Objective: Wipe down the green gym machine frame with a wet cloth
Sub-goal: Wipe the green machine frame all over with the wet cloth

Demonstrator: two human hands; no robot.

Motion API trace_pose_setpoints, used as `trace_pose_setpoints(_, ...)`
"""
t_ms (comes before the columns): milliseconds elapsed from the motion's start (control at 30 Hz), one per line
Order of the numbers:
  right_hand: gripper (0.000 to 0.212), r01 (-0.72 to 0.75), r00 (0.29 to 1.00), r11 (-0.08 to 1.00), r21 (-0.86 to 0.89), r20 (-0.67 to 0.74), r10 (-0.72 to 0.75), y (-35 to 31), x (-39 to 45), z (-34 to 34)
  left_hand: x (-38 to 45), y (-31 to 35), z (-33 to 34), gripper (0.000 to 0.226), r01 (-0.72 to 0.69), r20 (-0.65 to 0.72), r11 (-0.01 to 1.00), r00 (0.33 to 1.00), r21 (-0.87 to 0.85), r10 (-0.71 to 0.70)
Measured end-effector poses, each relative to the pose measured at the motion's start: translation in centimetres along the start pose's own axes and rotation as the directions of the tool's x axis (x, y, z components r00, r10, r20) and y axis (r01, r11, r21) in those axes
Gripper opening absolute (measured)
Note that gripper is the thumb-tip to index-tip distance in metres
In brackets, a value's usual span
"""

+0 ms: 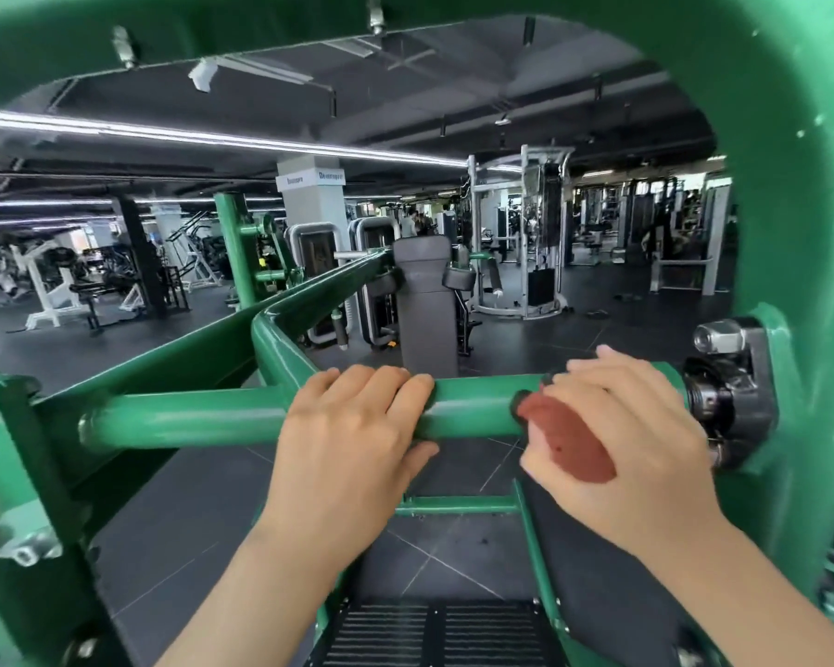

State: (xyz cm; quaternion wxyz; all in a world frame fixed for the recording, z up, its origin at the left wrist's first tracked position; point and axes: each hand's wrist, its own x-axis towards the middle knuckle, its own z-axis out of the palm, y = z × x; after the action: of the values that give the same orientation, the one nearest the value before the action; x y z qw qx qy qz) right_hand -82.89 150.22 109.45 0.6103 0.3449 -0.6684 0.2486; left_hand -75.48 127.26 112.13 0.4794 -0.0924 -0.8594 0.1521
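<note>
- Gripping a horizontal green bar [477, 406] of the gym machine, the left hand [352, 426] has its fingers curled over the top and its thumb hooked underneath.
- Just to the right on the same bar, the right hand [631, 426] holds a bunched reddish-brown cloth [569, 440], fingers curled over it and pressing it against the bar.
- Right of that hand, the bar ends at a black pivot fitting [728, 397] with a silver bolt, mounted on the thick green frame [790, 185] that arches over the whole view.
- A second green beam [319, 291] runs from the bar's left part away into the distance.
- Below the hands lie a dark tiled floor [189, 522] and a ribbed black footplate [434, 633].
- Far off, a grey padded seat back [424, 300], white cable machines and ceiling light strips fill the gym.
</note>
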Motion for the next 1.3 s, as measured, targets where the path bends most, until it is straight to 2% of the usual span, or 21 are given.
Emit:
trace_pose_setpoints(133,0.023,-0.141,0.99,0.99,-0.032,0.015,0.141,-1.6,1.2,1.5,0.0,0.0,0.1,0.062,-0.019,-0.01,1.0,1.0,-0.002,0.019)
trace_pose_setpoints(300,0.021,-0.04,0.992,0.999,0.023,0.118,0.037,-3.2,2.1,2.5,-0.2,-0.1,0.5,0.062,-0.016,-0.051,1.0,0.999,-0.016,0.015)
trace_pose_setpoints(400,0.019,-0.142,0.989,0.99,-0.025,0.033,0.142,-1.1,1.1,0.3,-0.3,0.0,0.6,0.065,-0.007,-0.054,1.0,0.999,-0.026,0.006)
trace_pose_setpoints(500,0.023,-0.346,0.936,0.932,-0.106,-0.101,0.337,-1.0,0.5,-0.1,-0.3,0.1,0.7,0.065,0.018,-0.062,1.0,0.998,-0.025,-0.019)
trace_pose_setpoints(567,0.023,-0.388,0.919,0.915,-0.109,-0.127,0.374,-2.2,0.8,1.0,-0.2,0.3,0.7,0.065,0.028,-0.06,0.999,0.998,-0.033,-0.03)
trace_pose_setpoints(767,0.021,-0.135,0.989,0.991,-0.009,0.054,0.135,-3.8,0.5,2.4,-0.3,0.4,0.8,0.072,0.04,-0.041,0.998,0.998,-0.043,-0.042)
trace_pose_setpoints(833,0.02,-0.114,0.992,0.993,-0.02,0.053,0.115,-2.3,0.4,1.4,-0.4,0.4,0.8,0.073,0.039,-0.045,0.998,0.998,-0.046,-0.041)
trace_pose_setpoints(967,0.019,-0.356,0.932,0.931,-0.084,-0.1,0.347,-0.9,0.8,-0.7,-0.2,0.6,0.6,0.072,0.06,-0.056,0.997,0.996,-0.052,-0.063)
trace_pose_setpoints(1067,0.022,-0.483,0.874,0.872,-0.08,-0.107,0.474,-3.7,1.8,0.7,-0.1,0.8,0.5,0.071,0.058,-0.037,0.997,0.997,-0.05,-0.06)
trace_pose_setpoints(1100,0.022,-0.458,0.888,0.887,-0.057,-0.067,0.455,-4.8,2.1,1.5,-0.1,0.7,0.4,0.069,0.056,-0.035,0.997,0.998,-0.052,-0.058)
trace_pose_setpoints(1200,0.025,-0.239,0.967,0.971,-0.014,0.084,0.239,-6.8,1.3,3.5,-0.1,0.6,0.3,0.054,0.035,-0.05,0.997,0.998,-0.075,-0.039)
trace_pose_setpoints(1233,0.026,-0.195,0.975,0.981,-0.013,0.102,0.196,-6.6,1.0,3.5,-0.1,0.4,0.3,0.054,0.027,-0.045,0.997,0.999,-0.077,-0.03)
trace_pose_setpoints(1300,0.026,-0.204,0.976,0.979,-0.027,0.069,0.205,-5.3,0.5,2.6,-0.3,0.3,0.3,0.065,0.023,-0.013,0.998,1.0,-0.064,-0.024)
